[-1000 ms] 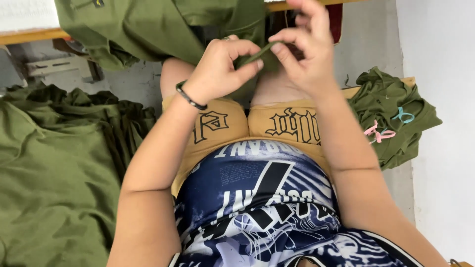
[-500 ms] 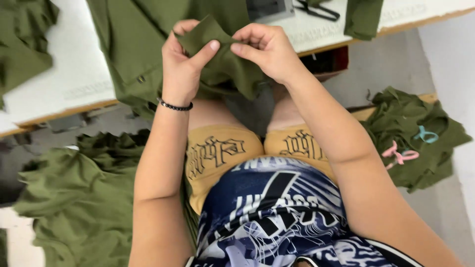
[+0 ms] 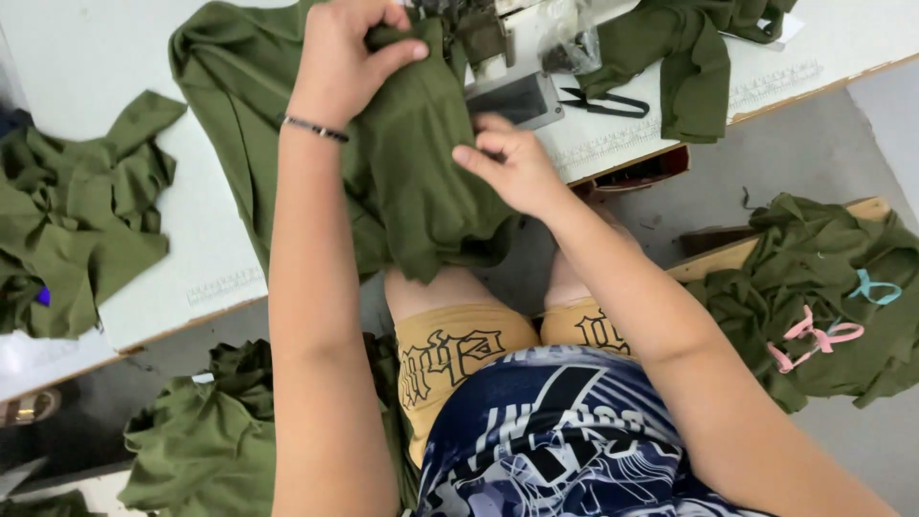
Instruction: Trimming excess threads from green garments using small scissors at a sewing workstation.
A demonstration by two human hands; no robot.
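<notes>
An olive green garment [image 3: 412, 182] hangs from the white sewing table [image 3: 201, 239] over my lap. My left hand [image 3: 349, 53], with a dark bracelet at the wrist, pinches a fold of this garment near its top, beside the sewing machine [image 3: 503, 57]. My right hand [image 3: 512, 168] presses its fingertips on the same cloth lower down, at the table's front edge. Black scissors [image 3: 603, 101] lie on the table just right of my right hand.
More olive cloth lies at the table's left [image 3: 77, 211] and top right [image 3: 699, 48]. A heap of green pieces [image 3: 206, 440] covers the floor at left. Another pile with pink and teal ties [image 3: 823, 287] rests on a wooden stand at right.
Both hands have lifted the green garment from above my lap up onto the table towards the sewing machine. My view has tilted up, showing more of the tabletop.
</notes>
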